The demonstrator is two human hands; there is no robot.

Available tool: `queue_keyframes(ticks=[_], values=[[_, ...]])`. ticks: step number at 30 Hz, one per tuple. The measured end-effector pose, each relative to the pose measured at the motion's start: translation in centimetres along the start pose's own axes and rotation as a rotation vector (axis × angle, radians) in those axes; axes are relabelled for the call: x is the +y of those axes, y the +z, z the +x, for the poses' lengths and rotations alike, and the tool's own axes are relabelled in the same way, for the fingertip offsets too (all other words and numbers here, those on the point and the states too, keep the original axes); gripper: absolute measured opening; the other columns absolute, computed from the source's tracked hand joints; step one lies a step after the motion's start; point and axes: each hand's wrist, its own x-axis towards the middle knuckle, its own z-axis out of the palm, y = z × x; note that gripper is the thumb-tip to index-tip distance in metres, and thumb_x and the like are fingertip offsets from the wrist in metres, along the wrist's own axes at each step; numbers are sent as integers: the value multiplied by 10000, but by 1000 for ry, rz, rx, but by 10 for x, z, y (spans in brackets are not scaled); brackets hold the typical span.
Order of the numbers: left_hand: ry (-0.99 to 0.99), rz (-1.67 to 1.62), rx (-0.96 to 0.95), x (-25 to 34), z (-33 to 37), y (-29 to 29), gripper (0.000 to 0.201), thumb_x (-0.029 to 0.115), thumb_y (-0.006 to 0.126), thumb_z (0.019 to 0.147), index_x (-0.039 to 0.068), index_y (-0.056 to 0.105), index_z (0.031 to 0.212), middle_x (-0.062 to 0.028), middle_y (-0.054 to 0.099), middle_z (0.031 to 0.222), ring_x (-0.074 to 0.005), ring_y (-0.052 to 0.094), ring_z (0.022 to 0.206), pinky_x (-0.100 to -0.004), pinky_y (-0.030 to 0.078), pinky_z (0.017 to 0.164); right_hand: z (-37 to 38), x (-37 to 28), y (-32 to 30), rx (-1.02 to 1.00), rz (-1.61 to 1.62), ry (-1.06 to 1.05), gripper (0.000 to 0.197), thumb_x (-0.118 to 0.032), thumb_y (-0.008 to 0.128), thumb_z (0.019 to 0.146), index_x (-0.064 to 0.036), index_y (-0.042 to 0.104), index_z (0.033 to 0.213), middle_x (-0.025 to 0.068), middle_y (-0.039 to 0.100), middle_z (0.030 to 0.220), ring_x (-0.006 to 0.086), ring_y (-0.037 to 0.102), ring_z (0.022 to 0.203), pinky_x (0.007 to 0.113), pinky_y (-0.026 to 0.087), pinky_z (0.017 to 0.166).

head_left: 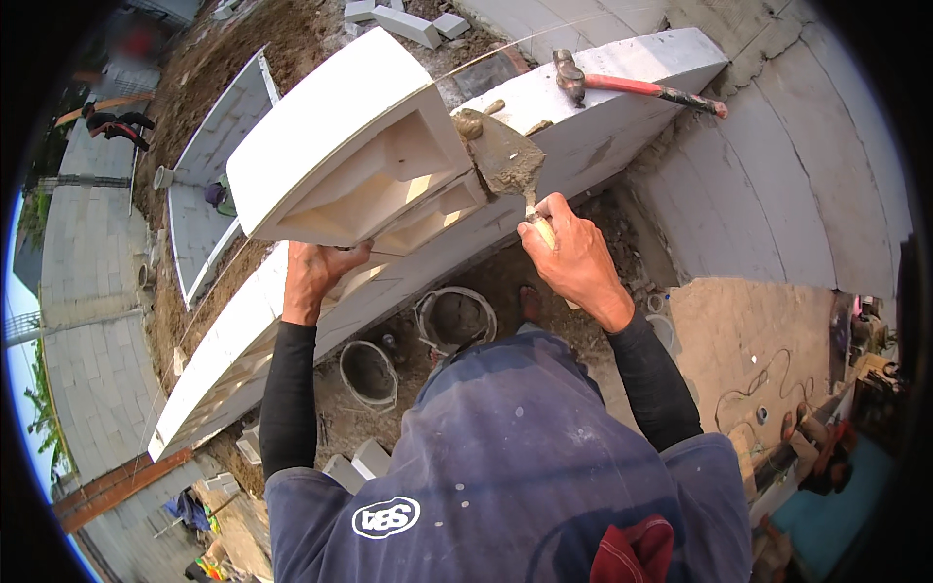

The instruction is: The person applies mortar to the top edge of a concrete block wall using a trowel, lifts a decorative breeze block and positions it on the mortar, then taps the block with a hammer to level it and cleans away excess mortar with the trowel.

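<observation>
My left hand (313, 277) is closed on the lower edge of a large white block (335, 136), its fingertips partly hidden. The block has hollow recesses in the side toward me and sits tilted at the wall's top. My right hand (583, 260) wraps round the pale handle of a trowel (507, 155). Wet grey mortar lies on the trowel's blade, which is close to the block's right end. A brown rounded lump (469, 123) sits by the blade. On the white wall top (661, 53), farther right, rests a hammer (622, 85) with a red and black handle.
Two buckets (369, 375) stand on the ground between me and the wall. A taut string (525, 41) runs along the wall. Loose white blocks (406, 24) lie on soil beyond. Other people are at the far left (119, 126) and lower right (826, 457).
</observation>
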Motion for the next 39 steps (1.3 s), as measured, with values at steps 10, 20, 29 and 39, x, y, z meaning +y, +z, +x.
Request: queue_keyframes(ticks=[10,20,29,39], values=[[-135,203,-244,-40,-22,-36,1347,675,933,496,18,374,1530,-214,494,1514,-402,309,1525,-694,-7,1231,-66,48,30,15,338,116,256,-207,620,1014,-10,538,1155,68,656,788,116,595,592,290,478,554],[-132,141,-25,-101,-117,-86,1220,717,840,645,62,397,1574,-205,402,1614,-364,290,1545,-682,14,1230,-147,29,105,-200,244,180,244,-135,457,987,6,638,1072,76,599,656,144,556,509,319,454,523],[-136,188,-85,-151,-154,-120,1055,560,872,723,97,433,1564,-170,395,1629,-332,295,1548,-654,65,1245,-142,-46,225,105,8,-285,246,-162,617,971,28,607,1127,216,665,956,447,652,835,461,541,709],[63,-272,246,-79,-212,-106,611,151,862,802,34,626,1353,-194,684,1285,-329,666,1198,-442,507,1049,-70,-70,315,395,-243,-151,317,-147,592,1005,47,550,1252,243,585,1027,459,632,910,510,528,762]])
